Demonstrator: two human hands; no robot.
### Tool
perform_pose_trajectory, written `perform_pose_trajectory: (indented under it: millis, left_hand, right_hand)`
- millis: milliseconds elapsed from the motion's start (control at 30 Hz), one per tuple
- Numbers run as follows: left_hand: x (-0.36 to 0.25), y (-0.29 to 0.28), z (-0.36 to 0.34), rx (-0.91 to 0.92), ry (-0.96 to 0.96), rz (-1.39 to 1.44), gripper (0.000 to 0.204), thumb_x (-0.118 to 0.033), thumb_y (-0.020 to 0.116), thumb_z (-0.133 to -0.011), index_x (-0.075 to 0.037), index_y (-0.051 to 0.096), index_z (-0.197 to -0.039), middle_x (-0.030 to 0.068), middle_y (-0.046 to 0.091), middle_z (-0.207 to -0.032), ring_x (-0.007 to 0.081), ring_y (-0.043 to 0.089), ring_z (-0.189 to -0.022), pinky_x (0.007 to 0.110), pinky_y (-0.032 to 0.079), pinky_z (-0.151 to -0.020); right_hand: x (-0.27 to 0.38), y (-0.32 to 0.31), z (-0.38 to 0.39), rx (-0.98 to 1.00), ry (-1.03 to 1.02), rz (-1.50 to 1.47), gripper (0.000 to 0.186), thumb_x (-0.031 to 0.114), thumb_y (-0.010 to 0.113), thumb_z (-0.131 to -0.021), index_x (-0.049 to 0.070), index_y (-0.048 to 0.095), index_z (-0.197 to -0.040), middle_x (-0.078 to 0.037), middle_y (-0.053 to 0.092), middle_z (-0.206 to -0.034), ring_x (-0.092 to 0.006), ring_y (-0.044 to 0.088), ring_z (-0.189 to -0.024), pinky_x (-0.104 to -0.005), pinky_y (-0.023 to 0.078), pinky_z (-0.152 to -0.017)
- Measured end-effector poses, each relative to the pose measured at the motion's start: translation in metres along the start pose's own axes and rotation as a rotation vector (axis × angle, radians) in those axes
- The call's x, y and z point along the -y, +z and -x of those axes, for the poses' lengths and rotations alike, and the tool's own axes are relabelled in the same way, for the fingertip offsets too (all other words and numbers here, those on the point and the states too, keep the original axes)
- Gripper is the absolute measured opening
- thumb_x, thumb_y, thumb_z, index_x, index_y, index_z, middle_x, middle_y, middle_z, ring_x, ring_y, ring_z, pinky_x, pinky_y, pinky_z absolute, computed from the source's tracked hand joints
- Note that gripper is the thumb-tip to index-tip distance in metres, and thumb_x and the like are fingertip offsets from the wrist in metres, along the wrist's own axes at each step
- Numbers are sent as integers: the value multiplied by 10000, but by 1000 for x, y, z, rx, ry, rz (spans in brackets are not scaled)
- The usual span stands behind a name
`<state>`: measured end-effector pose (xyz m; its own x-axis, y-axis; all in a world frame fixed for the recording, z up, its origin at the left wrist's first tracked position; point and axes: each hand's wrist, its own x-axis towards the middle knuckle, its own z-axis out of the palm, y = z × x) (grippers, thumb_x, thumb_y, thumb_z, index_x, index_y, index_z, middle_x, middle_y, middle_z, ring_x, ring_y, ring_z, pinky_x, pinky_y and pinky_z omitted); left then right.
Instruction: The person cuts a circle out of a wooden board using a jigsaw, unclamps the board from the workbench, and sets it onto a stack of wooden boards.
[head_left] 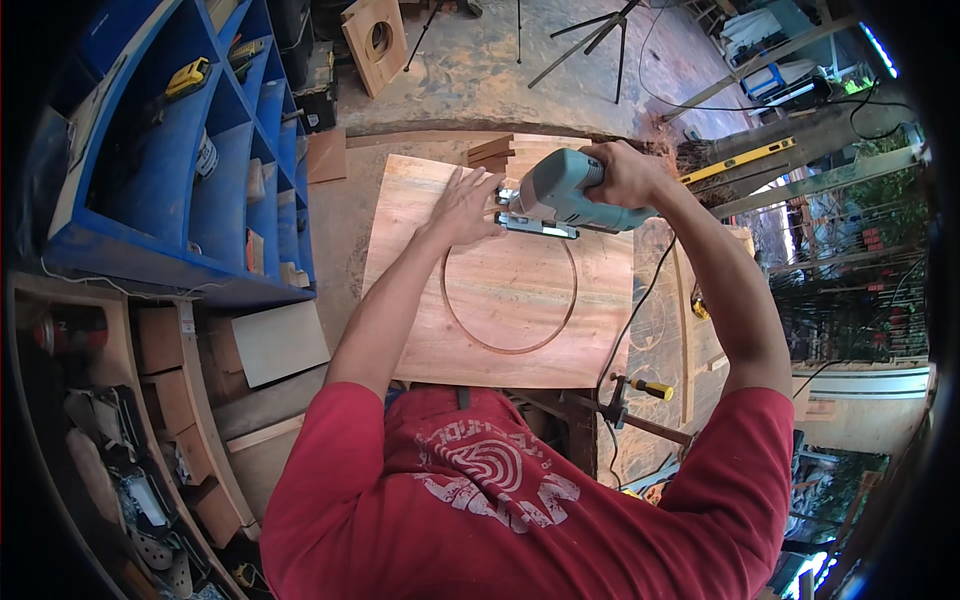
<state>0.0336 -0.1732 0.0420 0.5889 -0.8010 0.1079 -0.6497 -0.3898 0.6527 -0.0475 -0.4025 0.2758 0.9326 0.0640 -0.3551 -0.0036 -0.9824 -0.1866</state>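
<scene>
A square wooden board point(510, 320) lies in front of me with a round groove or cut line point(490, 347) in it. On its far part stands a teal corded jigsaw point(560, 190), its metal base plate point(540, 228) resting at the top of the circle. My right hand point(625, 172) is wrapped round the jigsaw's handle. My left hand point(466, 208) lies on the board just left of the jigsaw, fingers stretched toward the front of the tool. The blade is hidden under the tool.
A bar clamp point(625, 398) with a yellow-black handle sits at the board's near right edge. The black power cord point(632, 325) runs down across the board's right side. A blue shelf unit point(170, 255) stands on the left. A yellow level point(740, 160) lies far right.
</scene>
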Motion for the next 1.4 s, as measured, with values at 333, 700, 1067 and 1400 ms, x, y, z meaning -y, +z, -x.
perform_pose_trajectory:
  millis: [333, 700, 1067, 1400]
  left_hand:
    - [1, 0, 5, -19, -5, 0, 1024, -468, 902, -762, -102, 425, -1591, 210, 497, -1595, 319, 332, -1572, 486, 149, -1339]
    - [-2, -3, 12, -69, -21, 14, 980, -455, 901, -763, -114, 454, -1567, 220, 543, -1550, 331, 357, -1558, 492, 172, -1328]
    - [0, 0, 14, -79, -25, 58, 955, -421, 908, -767, -113, 463, -1555, 239, 498, -1577, 363, 354, -1552, 488, 181, -1325]
    - [-3, -3, 19, -65, -39, 59, 943, -400, 899, -783, -101, 452, -1559, 244, 501, -1567, 358, 348, -1554, 493, 169, -1330]
  right_hand:
    - [1, 2, -3, -10, -27, -22, 618, 148, 814, -694, -2, 693, -1281, -209, 767, -1111, -340, 745, -1018, -416, 577, -942]
    - [1, 3, -10, -57, -89, -34, 593, 179, 784, -670, -28, 728, -1223, -260, 764, -1083, -405, 735, -1031, -449, 575, -949]
    - [6, -2, -11, -11, -91, -48, 586, 153, 793, -685, -31, 712, -1236, -269, 758, -1067, -412, 734, -1026, -450, 576, -931]
    - [4, 1, -15, -19, -143, -28, 507, 86, 807, -725, 4, 717, -1217, -192, 774, -1026, -308, 754, -916, -410, 588, -859]
